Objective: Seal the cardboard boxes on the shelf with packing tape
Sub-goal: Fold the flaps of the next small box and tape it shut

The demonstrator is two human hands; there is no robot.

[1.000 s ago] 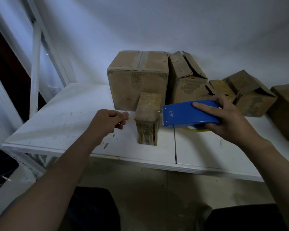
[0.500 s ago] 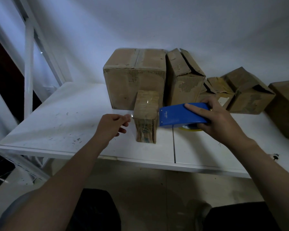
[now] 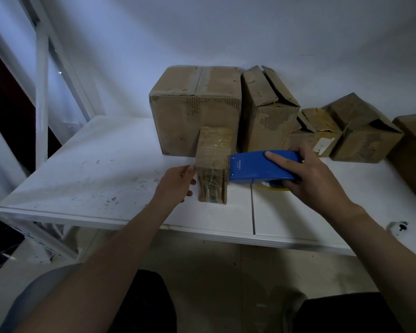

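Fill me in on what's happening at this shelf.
A person is taping a small cardboard box at the front of the white shelf. The right hand grips a blue tape dispenser, its front end against the box's right side. The left hand is at the box's upper left edge; whether it pinches tape cannot be told. Glossy tape already covers the box's top. Larger boxes stand behind, some with loose flaps.

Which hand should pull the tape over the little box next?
Right. The right hand grips the blue tape dispenser, whose front end is against the small cardboard box. The left hand, at the box's left side, has no dispenser and could steady it.
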